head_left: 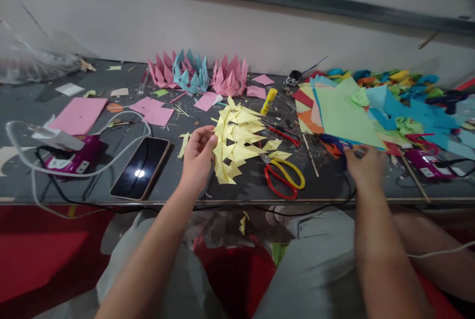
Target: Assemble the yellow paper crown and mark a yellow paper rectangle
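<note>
My left hand [198, 156] grips the left edge of a yellow folded-paper piece [237, 138] made of several pointed units, held just above the dark table [174, 180]. My right hand [365, 163] rests near the table's front edge at the right, fingers curled on a dark blue tool [336, 143] with a cord; the grip is partly hidden. Red-and-yellow scissors [284, 175] lie between my hands. A yellow glue stick [268, 101] stands behind the paper piece.
A phone [141, 167] lies face up at the left beside a purple glue gun [74, 158] and white cable. Pink and blue paper crowns [196, 74] sit at the back. A pile of coloured sheets [349, 111] fills the right. Pink sheets [79, 113] lie left.
</note>
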`<state>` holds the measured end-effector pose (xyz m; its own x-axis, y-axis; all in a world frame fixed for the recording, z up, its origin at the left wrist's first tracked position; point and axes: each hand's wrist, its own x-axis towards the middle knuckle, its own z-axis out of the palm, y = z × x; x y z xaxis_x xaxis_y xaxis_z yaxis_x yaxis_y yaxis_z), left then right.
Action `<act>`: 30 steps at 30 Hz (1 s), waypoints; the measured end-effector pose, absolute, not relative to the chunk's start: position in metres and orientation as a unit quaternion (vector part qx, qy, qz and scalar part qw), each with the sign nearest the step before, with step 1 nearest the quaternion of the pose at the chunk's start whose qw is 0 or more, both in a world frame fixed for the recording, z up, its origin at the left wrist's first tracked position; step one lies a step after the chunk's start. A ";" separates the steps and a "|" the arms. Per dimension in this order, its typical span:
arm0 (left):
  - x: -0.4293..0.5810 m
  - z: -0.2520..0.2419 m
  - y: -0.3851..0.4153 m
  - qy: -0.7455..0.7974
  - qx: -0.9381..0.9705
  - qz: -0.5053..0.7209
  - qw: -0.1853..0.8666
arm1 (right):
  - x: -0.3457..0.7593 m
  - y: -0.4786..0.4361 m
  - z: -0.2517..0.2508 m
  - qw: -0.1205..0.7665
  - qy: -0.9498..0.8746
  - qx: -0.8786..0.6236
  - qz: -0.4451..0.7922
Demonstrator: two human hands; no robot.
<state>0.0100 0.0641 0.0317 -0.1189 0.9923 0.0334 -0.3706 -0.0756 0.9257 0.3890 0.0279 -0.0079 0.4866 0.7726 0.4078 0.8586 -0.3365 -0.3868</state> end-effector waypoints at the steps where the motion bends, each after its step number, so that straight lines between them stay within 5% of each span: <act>1: 0.010 0.032 0.064 0.408 0.382 0.626 0.544 | 0.380 0.028 -0.006 0.295 -0.511 -0.804 -0.076; 8: 0.008 0.030 0.064 0.409 0.384 0.626 0.542 | 0.300 0.045 -0.008 0.243 -0.697 -0.666 0.108; 17: 0.006 0.031 0.062 0.403 0.386 0.622 0.550 | 0.299 0.055 -0.002 0.188 -0.700 -0.669 0.164; 22: 0.006 0.031 0.062 0.404 0.386 0.620 0.551 | 0.303 0.044 0.007 0.262 -0.640 -0.692 0.206; 26: 0.007 0.031 0.062 0.398 0.383 0.622 0.555 | 0.290 0.027 0.016 0.361 -0.563 -0.620 0.411; 30: 0.008 0.029 0.063 0.395 0.379 0.621 0.561 | 0.261 0.012 0.020 0.294 -0.496 -0.515 0.635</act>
<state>0.0080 0.0633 0.0292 -0.0832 0.9961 0.0282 -0.3967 -0.0590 0.9160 0.2607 0.0116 0.0202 -0.2973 0.8834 -0.3621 0.1379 -0.3356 -0.9319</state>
